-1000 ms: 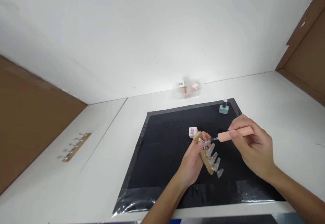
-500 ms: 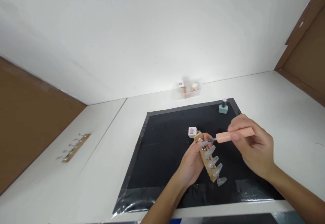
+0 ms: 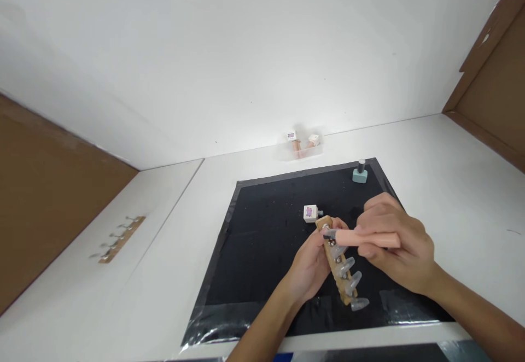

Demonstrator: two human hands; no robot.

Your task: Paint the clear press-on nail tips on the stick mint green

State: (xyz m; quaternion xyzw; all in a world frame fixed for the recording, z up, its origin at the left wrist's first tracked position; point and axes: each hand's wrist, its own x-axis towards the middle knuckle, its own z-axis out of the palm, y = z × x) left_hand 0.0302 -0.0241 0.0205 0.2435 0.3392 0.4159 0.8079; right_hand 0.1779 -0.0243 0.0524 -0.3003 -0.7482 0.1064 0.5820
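Over the black mat (image 3: pixel 262 252) on the white counter (image 3: pixel 172 274), the left hand (image 3: pixel 309 266) closes its grip round a wooden strip (image 3: pixel 335 261) of clear nail tips, held tilted above the mat, while the right hand (image 3: pixel 396 250) pinches a peach brush handle (image 3: pixel 365 238), its end touching the strip's top tip; a small white bottle (image 3: pixel 310 212) sits just beyond, a teal bottle (image 3: pixel 360 173) farther back

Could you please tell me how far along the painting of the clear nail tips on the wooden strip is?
Nothing looks coloured yet. The left hand holds the wooden strip; the right hand puts the peach-handled brush to the top tip. The four clear tips below remain unpainted.
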